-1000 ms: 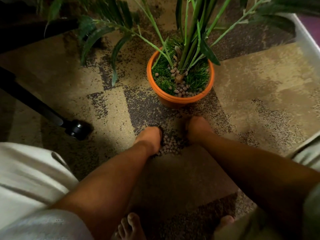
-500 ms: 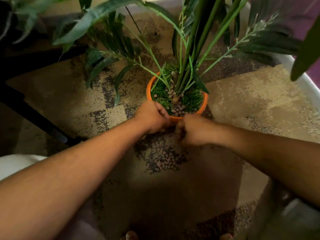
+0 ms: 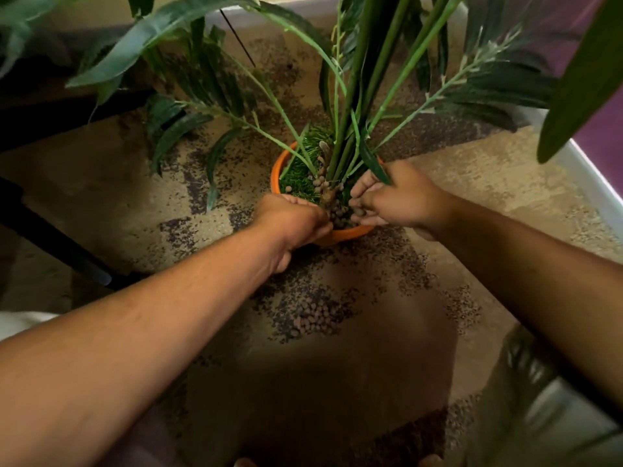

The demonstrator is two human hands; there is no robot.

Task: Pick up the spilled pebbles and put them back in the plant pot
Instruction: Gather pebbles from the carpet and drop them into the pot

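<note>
Hands over orange pot (image 3: 350, 231), left hand (image 3: 292, 220) curled closed, right hand (image 3: 393, 196) loosely open, spilled pebbles (image 3: 315, 315) on carpet below them

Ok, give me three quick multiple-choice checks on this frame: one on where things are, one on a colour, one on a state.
1. Where are both hands?
A. At the near rim of the round plastic plant pot
B. Flat on the patterned carpet
C. On the black chair leg

2. What colour is the pot?
A. White
B. Orange
C. Blue

3. What is the state of the spill?
A. All cleared
B. A cluster of small brown pebbles lies on the carpet
C. The pot has tipped over

Answers:
1. A: the left hand and right hand sit over the pot's near edge, the right one letting pebbles drop in.
2. B: the round plastic plant pot has an orange rim.
3. B: small brown pebbles lie on the patterned carpet in front of the upright pot.
</note>
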